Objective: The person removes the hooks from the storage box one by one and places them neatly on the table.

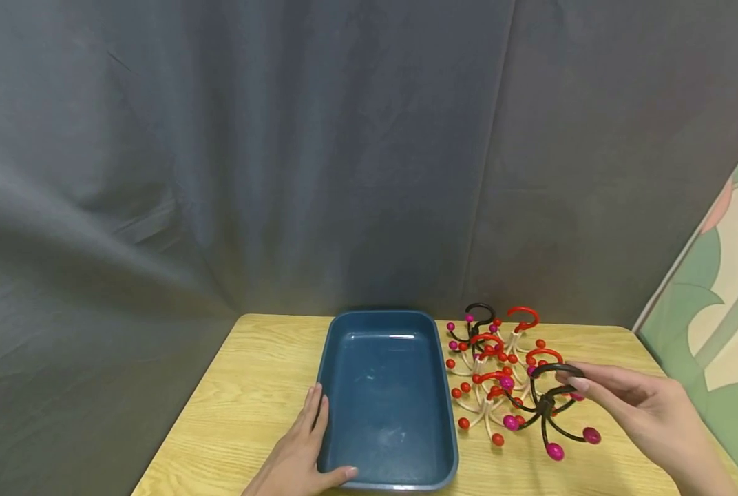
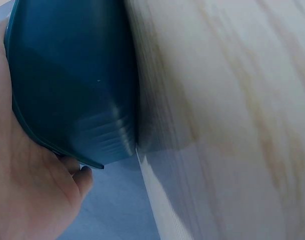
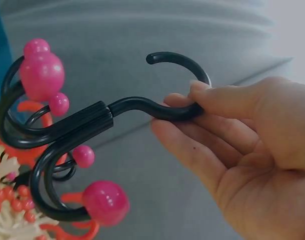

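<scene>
My right hand (image 1: 657,410) pinches a black multi-claw hanging hook (image 1: 545,405) by its curved top, between thumb and fingers. Its curled claws end in magenta balls and hang downward, seemingly above the table; in the right wrist view, the hook (image 3: 77,124) extends left from the fingers. Beside a deep blue rectangular tray (image 1: 448,413), my left hand (image 1: 296,451) touches the near left corner. The fingers lie fairly straight along its left side, with the thumb at the front rim. Close up in the left wrist view, the tray (image 2: 72,90) hides part of that hand.
Several similar hooks stand crowded right of the tray: white ones with red tops and red balls (image 1: 498,439), plus another black one (image 1: 473,334) at the back. Below lies a wood-grain table (image 1: 239,386). A grey curtain (image 1: 369,158) hangs behind; a flower-patterned panel (image 1: 728,331) borders the right.
</scene>
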The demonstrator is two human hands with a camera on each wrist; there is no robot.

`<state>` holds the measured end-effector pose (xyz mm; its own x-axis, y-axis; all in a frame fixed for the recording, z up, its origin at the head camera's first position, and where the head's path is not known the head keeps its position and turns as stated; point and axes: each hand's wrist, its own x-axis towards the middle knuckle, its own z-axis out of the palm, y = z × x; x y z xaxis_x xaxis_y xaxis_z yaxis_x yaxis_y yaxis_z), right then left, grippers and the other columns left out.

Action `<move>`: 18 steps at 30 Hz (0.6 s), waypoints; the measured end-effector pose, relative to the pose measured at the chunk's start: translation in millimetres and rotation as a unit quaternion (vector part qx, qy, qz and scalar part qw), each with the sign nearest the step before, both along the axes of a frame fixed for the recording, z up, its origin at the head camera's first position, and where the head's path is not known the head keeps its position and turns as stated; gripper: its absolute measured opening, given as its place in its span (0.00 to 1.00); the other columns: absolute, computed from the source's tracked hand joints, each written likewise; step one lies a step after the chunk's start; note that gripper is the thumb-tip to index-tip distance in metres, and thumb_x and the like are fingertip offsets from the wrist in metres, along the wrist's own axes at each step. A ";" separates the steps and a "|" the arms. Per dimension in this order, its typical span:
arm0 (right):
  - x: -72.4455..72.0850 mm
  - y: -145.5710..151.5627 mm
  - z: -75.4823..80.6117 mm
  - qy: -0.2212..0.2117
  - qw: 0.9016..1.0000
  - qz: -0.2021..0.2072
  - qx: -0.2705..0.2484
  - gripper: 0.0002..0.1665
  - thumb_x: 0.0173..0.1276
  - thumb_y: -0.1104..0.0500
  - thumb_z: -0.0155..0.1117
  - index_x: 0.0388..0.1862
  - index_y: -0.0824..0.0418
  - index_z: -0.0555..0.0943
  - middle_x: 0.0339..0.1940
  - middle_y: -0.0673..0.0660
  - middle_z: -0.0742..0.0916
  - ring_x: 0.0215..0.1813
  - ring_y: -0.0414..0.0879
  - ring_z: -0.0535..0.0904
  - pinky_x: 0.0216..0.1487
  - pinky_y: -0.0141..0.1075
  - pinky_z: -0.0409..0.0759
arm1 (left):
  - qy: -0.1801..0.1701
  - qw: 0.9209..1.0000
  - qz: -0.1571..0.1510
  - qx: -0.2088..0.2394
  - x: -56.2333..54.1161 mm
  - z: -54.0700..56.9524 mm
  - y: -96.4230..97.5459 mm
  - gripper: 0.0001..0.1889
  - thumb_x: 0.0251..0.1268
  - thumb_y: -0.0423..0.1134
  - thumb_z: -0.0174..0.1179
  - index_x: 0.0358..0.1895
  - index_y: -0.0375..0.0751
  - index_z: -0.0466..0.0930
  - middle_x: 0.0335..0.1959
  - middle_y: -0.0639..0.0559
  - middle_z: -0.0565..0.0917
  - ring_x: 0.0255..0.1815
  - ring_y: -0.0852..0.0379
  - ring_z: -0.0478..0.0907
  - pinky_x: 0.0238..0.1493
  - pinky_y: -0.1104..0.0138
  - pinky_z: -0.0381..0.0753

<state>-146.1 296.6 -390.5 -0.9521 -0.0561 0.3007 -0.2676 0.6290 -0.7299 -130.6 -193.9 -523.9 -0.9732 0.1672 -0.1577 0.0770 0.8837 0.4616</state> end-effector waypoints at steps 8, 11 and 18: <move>-3.2 13.4 -19.6 -0.050 0.998 0.001 0.033 0.18 0.76 0.56 0.69 0.61 0.61 0.88 0.44 0.29 0.91 0.43 0.21 0.85 0.35 0.23 0.82 | 0.006 1.000 -0.001 0.003 -1.3 0.6 -0.2 0.71 0.50 0.87 0.57 0.88 0.45 0.40 0.90 0.49 0.32 0.90 0.42 0.43 0.77 0.34 0.67; -7.1 16.5 -29.6 -0.036 0.999 0.009 0.029 0.17 0.75 0.58 0.69 0.59 0.63 0.88 0.43 0.30 0.91 0.42 0.22 0.85 0.34 0.23 0.82 | 0.008 1.000 -0.001 0.001 -0.3 -0.2 -0.1 0.71 0.50 0.88 0.57 0.88 0.45 0.40 0.90 0.49 0.32 0.90 0.41 0.43 0.77 0.34 0.67; -14.5 17.8 -48.5 -0.012 0.999 0.030 0.011 0.15 0.75 0.62 0.68 0.57 0.67 0.88 0.43 0.30 0.91 0.41 0.23 0.87 0.37 0.18 0.82 | -0.002 1.000 0.003 0.003 1.6 0.6 -0.3 0.71 0.49 0.87 0.58 0.88 0.45 0.40 0.90 0.49 0.32 0.90 0.40 0.43 0.76 0.33 0.67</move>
<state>-160.6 314.4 -439.0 -0.9537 -0.1205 0.2757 -0.2883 0.6287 -0.7222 -129.0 -194.3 -523.3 -0.9735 0.1618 -0.1614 0.0691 0.8815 0.4671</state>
